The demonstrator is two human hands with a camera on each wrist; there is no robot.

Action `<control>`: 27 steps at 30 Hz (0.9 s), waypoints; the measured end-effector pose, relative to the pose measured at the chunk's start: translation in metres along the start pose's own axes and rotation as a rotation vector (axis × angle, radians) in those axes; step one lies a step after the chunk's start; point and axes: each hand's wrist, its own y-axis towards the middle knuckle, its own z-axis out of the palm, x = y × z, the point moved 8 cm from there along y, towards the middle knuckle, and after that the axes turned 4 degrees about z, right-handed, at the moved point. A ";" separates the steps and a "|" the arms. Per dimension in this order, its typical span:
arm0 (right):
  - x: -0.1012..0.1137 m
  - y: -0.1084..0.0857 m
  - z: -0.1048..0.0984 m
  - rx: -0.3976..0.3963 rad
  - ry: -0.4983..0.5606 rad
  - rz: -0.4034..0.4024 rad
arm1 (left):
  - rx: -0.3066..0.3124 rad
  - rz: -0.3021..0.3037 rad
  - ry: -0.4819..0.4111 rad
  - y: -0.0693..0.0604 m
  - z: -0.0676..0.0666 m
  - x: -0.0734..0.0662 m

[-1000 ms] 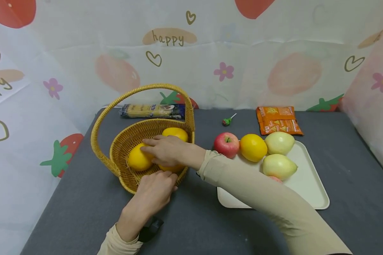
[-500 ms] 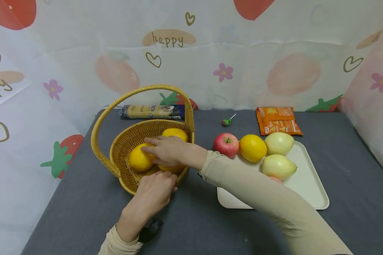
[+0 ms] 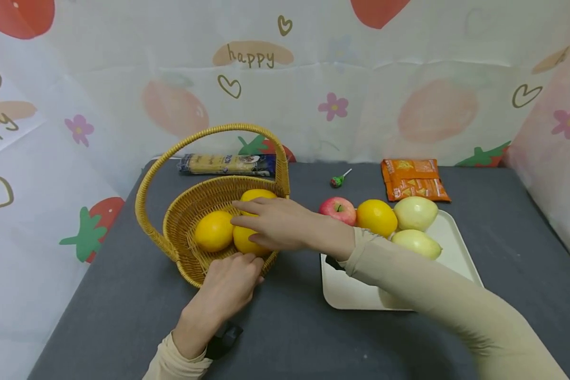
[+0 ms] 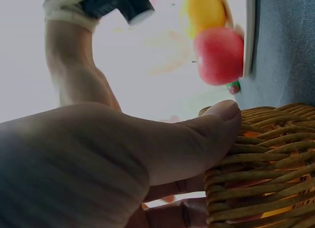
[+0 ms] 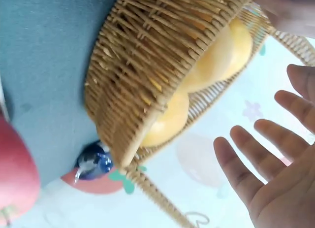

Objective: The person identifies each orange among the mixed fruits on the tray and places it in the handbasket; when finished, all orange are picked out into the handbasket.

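Note:
My left hand (image 3: 230, 282) grips the near rim of a wicker basket (image 3: 178, 216) with an arched handle. In the left wrist view its thumb (image 4: 197, 139) lies over the woven edge, fingers on the other side. Three yellow-orange fruits show inside: one at the left (image 3: 214, 231), one at the back (image 3: 258, 194), and one in front (image 3: 244, 240), partly hidden. Over the basket's right side hovers my right hand (image 3: 285, 224), fingers spread. In the right wrist view its palm (image 5: 285, 188) holds nothing and stands apart from the fruits.
Right of the basket, a white tray (image 3: 351, 295) bears or adjoins a red apple (image 3: 338, 210), another yellow-orange fruit (image 3: 377, 217) and two pale green fruits (image 3: 415, 213). Behind lie a lollipop (image 3: 337, 181), an orange snack packet (image 3: 414, 179) and a noodle packet (image 3: 225, 164).
My right hand has come off the fruits and moved up and to the right, uncovering more of them. The left hand keeps its hold on the basket rim.

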 end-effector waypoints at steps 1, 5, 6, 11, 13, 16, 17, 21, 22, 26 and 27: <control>-0.001 -0.007 -0.003 -0.022 0.001 -0.002 | 0.002 -0.002 -0.003 0.000 0.000 0.000; -0.012 -0.043 -0.014 -0.125 -0.013 -0.007 | 0.002 0.000 -0.019 0.000 0.001 -0.001; -0.016 -0.054 -0.017 -0.155 -0.016 -0.007 | 0.001 0.002 -0.022 0.000 0.001 -0.001; -0.047 -0.104 -0.023 -0.258 0.005 0.053 | -0.010 -0.001 -0.025 -0.001 0.000 -0.001; -0.062 -0.120 -0.022 -0.269 0.035 0.101 | -0.010 -0.006 -0.029 -0.001 -0.001 -0.001; -0.087 -0.141 -0.018 -0.258 0.072 0.194 | -0.005 -0.005 -0.036 -0.001 -0.001 -0.001; -0.095 -0.146 -0.015 -0.240 0.081 0.232 | -0.004 -0.004 -0.038 -0.001 -0.001 -0.001; -0.125 -0.163 -0.006 -0.150 0.106 0.377 | -0.002 -0.004 -0.041 0.000 -0.002 -0.001; -0.131 -0.166 -0.003 -0.126 0.109 0.409 | -0.003 -0.004 -0.039 0.000 -0.002 -0.001; -0.151 -0.174 0.006 -0.040 0.129 0.487 | -0.001 -0.003 -0.033 0.000 -0.001 -0.001; -0.154 -0.176 0.008 -0.020 0.131 0.498 | -0.002 -0.002 -0.031 0.000 -0.001 -0.001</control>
